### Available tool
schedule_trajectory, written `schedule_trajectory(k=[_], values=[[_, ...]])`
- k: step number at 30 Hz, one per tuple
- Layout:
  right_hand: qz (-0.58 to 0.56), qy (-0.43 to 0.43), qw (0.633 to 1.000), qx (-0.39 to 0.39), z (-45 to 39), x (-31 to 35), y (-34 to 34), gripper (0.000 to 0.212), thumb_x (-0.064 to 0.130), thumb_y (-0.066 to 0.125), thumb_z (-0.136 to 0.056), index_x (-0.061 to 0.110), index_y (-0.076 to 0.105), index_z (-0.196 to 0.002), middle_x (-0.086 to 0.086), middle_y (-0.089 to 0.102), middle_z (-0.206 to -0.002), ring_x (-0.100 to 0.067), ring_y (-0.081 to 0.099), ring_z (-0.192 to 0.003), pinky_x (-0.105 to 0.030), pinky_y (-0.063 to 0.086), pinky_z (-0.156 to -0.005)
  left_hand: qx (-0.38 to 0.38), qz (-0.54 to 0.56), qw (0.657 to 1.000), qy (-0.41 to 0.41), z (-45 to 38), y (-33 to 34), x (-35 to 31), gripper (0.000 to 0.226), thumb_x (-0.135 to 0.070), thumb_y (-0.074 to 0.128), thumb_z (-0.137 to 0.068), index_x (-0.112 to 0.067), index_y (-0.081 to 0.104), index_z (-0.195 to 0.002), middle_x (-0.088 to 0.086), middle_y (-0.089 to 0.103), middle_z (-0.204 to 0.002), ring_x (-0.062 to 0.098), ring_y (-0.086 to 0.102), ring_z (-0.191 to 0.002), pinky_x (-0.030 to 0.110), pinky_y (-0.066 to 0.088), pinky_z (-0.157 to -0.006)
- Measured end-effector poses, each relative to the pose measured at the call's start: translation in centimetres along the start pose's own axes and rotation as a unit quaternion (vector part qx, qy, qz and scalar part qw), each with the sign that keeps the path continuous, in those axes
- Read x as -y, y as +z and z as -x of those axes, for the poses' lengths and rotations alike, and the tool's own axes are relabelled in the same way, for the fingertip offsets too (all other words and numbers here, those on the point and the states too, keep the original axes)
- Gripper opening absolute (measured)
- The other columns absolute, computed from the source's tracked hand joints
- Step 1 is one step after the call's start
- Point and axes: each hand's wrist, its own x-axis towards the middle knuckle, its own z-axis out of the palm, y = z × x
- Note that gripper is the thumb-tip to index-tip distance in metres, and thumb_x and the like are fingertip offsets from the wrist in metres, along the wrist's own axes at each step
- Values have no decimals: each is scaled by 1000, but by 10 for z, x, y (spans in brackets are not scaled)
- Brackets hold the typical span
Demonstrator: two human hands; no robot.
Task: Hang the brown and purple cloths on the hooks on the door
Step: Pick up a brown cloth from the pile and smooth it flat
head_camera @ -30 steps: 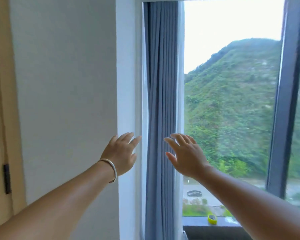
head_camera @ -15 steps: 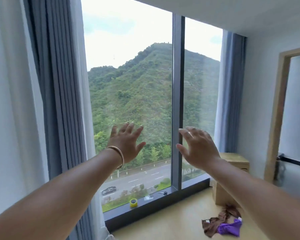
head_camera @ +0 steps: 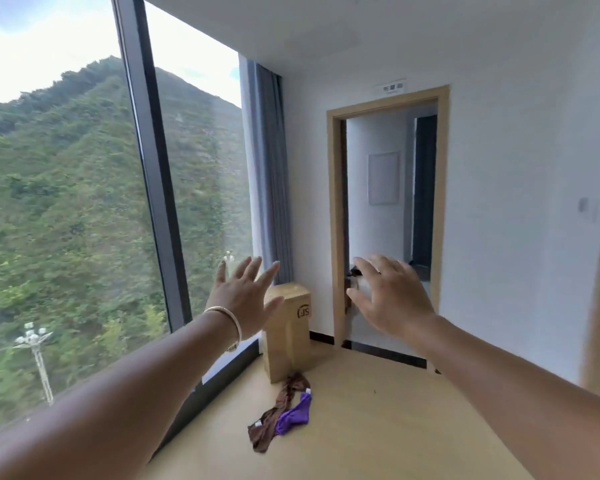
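A: Item one, the cloths. Where do we log them?

B: We log the brown cloth (head_camera: 278,408) on the pale floor (head_camera: 378,427), a long crumpled strip running from the foot of the cardboard box (head_camera: 286,327) toward us. The purple cloth (head_camera: 296,414) lies bunched against its right side, touching it. Both sit well below and beyond our hands, roughly between the two forearms as we see them.

A: Item two, the hands.

B: Left hand (head_camera: 245,299): raised, back toward us, fingers spread and straight, gripping nothing. A thin bangle (head_camera: 231,320) circles the wrist. Right hand (head_camera: 392,299): raised at about the same height, fingers spread and slightly bent, also carrying nothing. Neither touches a cloth.

A: Item three, surroundings.

B: We note a tall window (head_camera: 66,220) on the left with a green hillside outside, a grey-blue curtain (head_camera: 269,174) in the corner, and an open doorway (head_camera: 385,216) with a light wood frame behind the right hand. Whether any hooks are in view, we cannot tell.
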Motion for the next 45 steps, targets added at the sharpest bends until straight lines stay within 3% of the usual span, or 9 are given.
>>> schedule_trajectory(k=[9,18,33,45], values=[[96,108,989,38,14,-113,19,60,53,38,-96,24,31,-147,-4,36,-151,-23,30,-139,-40,22,-115,-20,80,991,102,-91,52,-105,67,-63,22,-94,-36,-1,-151,2,10,-160,21,5,-148,58,3,-117],[131,185,972,55,-51,-176,71,60,52,34,-98,26,23,-150,-4,26,-156,-21,21,-143,-39,14,-118,-51,100,982,149,-211,120,-130,67,-63,21,-94,-36,-2,-151,2,12,-160,22,7,-148,57,1,-115],[150,223,961,71,-172,-270,187,58,50,34,-99,25,23,-150,-4,23,-157,-22,19,-143,-38,13,-118,-44,133,973,184,-396,237,-173,66,-62,19,-94,-34,-1,-151,2,11,-160,22,8,-147,56,5,-117],[157,209,965,31,-251,-468,242,58,51,39,-97,24,32,-148,-6,31,-154,-23,27,-141,-37,21,-116,-56,132,976,166,-547,293,-301,64,-60,25,-95,-33,5,-150,3,15,-159,23,10,-147,58,8,-116]])
